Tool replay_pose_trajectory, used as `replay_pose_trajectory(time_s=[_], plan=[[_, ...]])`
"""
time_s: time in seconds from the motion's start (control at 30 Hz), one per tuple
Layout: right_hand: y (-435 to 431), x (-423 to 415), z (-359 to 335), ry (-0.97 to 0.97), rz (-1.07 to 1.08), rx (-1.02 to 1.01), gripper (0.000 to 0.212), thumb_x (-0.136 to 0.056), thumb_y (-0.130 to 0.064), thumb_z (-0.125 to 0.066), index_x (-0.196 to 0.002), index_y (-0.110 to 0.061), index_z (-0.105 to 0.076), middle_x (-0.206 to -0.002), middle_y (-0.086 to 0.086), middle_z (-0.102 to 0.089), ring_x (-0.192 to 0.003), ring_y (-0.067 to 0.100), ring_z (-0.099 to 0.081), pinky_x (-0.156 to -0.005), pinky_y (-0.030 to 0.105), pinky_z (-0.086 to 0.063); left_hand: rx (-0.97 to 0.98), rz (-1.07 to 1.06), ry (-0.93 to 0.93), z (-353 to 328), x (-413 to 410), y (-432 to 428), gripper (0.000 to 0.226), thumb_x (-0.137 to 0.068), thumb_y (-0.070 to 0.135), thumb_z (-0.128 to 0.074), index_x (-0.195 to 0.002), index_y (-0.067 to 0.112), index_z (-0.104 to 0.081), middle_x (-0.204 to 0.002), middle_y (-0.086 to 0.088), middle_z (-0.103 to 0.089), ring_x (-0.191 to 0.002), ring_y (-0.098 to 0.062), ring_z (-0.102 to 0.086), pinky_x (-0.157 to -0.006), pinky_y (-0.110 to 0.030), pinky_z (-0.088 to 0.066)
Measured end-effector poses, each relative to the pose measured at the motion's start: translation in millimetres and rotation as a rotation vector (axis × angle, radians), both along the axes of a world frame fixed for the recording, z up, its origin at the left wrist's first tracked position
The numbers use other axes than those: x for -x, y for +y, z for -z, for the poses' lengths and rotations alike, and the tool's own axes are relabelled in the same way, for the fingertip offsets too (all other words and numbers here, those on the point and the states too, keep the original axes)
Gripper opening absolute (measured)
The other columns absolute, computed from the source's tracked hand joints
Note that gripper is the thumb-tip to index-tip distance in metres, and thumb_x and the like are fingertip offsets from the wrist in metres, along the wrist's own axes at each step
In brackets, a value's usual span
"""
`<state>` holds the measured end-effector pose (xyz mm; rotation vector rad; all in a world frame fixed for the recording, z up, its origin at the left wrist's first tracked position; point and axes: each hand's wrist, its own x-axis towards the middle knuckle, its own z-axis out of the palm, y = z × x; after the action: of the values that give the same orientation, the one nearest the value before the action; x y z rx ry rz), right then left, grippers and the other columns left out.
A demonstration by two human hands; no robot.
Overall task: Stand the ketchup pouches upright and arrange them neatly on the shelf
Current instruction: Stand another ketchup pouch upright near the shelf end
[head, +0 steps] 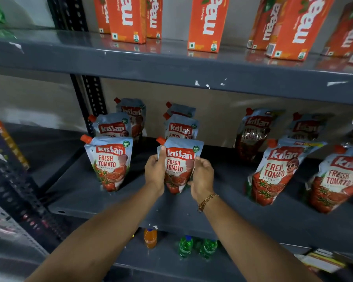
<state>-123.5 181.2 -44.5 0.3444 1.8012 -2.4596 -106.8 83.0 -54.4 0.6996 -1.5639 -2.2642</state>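
Note:
Kissan ketchup pouches with red caps stand on the dark grey middle shelf [171, 208]. A left column has three upright pouches, its front pouch [109, 162] standing free. The middle column's front pouch [179, 165] is upright between both hands: my left hand [155, 173] grips its left edge, thumb near the cap, and my right hand [202, 176] holds its right edge. Two pouches [180, 129] stand behind it. On the right, several pouches [277, 171] lean or tilt, one at the edge [336, 180].
Orange Maaza juice cartons [208, 23] line the shelf above. Below, an orange bottle [150, 238] and green bottles [185, 246] stand on a lower shelf. A black perforated upright [92, 98] sits behind the left column. Another rack [6, 180] lies at the far left.

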Motion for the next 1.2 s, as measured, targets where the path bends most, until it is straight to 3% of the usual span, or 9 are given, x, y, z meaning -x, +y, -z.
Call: replay_pose_trajectory(time_s=[0.23, 0.4, 0.5, 0.6, 0.7, 0.8, 0.9, 1.0, 1.2], plan=[[-3.1, -5.1, 3.0, 0.02, 0.026, -0.043, 0.019, -0.095, -0.028, -0.045, -0.082, -0.022, -0.056, -0.087, 0.002, -0.068, -0.074, 0.012, -0.065, -0.061, 0.027, -0.051, 0.093, -0.001, -0.024, -1.7, -4.4, -4.7, 0.034, -0.085, 0.056, -0.054, -0.085, 0.022, -0.059, -0.097, 0.0, -0.07, -0.1, -0.021, -0.067, -0.093, -0.043, -0.053], [-11.2, -18.3, 10.6, 0.036, 0.306, -0.264, 0.035, -0.093, -0.035, -0.047, -0.082, -0.002, -0.051, -0.076, 0.008, -0.064, -0.057, 0.006, -0.056, -0.041, 0.013, -0.039, 0.297, -0.22, -0.032, 3.3, -23.4, -12.2, 0.036, -0.097, 0.042, -0.04, -0.102, 0.012, -0.059, -0.101, -0.006, -0.063, -0.097, -0.02, -0.058, -0.089, -0.034, -0.045], [-32.9, -45.5, 17.6, 0.1, 0.264, -0.237, 0.029, -0.095, -0.033, -0.044, -0.089, -0.005, -0.042, -0.081, 0.001, -0.057, -0.069, 0.007, -0.056, -0.053, 0.018, -0.042, 0.369, -0.482, 0.067, 7.5, -44.6, -27.7, 0.033, -0.1, 0.031, -0.037, -0.096, 0.001, -0.051, -0.093, -0.013, -0.058, -0.083, -0.02, -0.056, -0.078, -0.034, -0.042], [-67.0, -57.3, 22.6, 0.2, 0.101, -0.165, 0.017, -0.094, -0.029, -0.047, -0.082, -0.017, -0.048, -0.078, -0.002, -0.053, -0.075, 0.016, -0.052, -0.07, 0.031, -0.042, 0.395, -0.669, -0.083, 8.8, -54.3, -57.7, 0.033, -0.096, 0.031, -0.047, -0.108, -0.001, -0.049, -0.118, -0.017, -0.053, -0.109, -0.029, -0.053, -0.092, -0.037, -0.04], [-99.7, -56.3, 8.6, 0.122, -0.192, -0.123, 0.02, -0.095, -0.029, -0.046, -0.076, -0.025, -0.043, -0.078, 0.003, -0.05, -0.068, 0.014, -0.048, -0.065, 0.034, -0.043, 0.368, -0.744, -0.266, 3.2, -57.4, -97.3, 0.059, -0.088, 0.045, -0.056, -0.133, 0.008, -0.044, -0.139, -0.015, -0.04, -0.131, -0.034, -0.038, -0.107, -0.048, -0.029], [-120.1, -49.8, -5.3, -0.053, -0.459, -0.098, 0.016, -0.097, -0.032, -0.039, -0.109, -0.027, -0.05, -0.113, 0.0, -0.05, -0.111, 0.023, -0.054, -0.093, 0.045, -0.044, 0.338, -0.655, -0.232, 3.5, -56.7, -130.8, 0.072, -0.082, 0.058, -0.056, -0.139, 0.017, -0.043, -0.144, -0.01, -0.044, -0.133, -0.03, -0.042, -0.11, -0.046, -0.035], [-134.1, -46.2, -14.9, -0.142, -0.568, -0.04, 0.036, -0.099, -0.034, -0.035, -0.133, -0.027, -0.041, -0.117, -0.008, -0.047, -0.126, 0.026, -0.045, -0.105, 0.055, -0.031, 0.156, -0.447, -0.085, 0.3, -57.2, -145.0, 0.084, -0.064, 0.078, -0.055, -0.12, 0.015, -0.06, -0.122, -0.008, -0.066, -0.114, -0.028, -0.063, -0.096, -0.046, -0.051], [-139.6, -44.9, -18.9, -0.125, -0.587, 0.036, 0.033, -0.1, -0.029, -0.033, -0.128, -0.022, -0.048, -0.1, -0.009, -0.062, -0.104, 0.019, -0.057, -0.105, 0.052, -0.035, 0.09, -0.404, -0.062, -3.0, -53.8, -149.9, 0.079, -0.056, 0.077, -0.06, -0.104, 0.014, -0.062, -0.105, -0.008, -0.073, -0.097, -0.027, -0.07, -0.087, -0.047, -0.056], [-145.9, -36.3, -13.6, -0.102, -0.598, 0.085, 0.028, -0.101, -0.026, -0.031, -0.104, -0.027, -0.058, -0.088, -0.017, -0.06, -0.111, 0.019, -0.053, -0.11, 0.043, -0.028, 0.075, -0.418, -0.043, -5.5, -51.7, -151.3, 0.066, -0.05, 0.077, -0.061, -0.089, 0.023, -0.058, -0.103, -0.007, -0.073, -0.094, -0.025, -0.071, -0.086, -0.047, -0.057]])
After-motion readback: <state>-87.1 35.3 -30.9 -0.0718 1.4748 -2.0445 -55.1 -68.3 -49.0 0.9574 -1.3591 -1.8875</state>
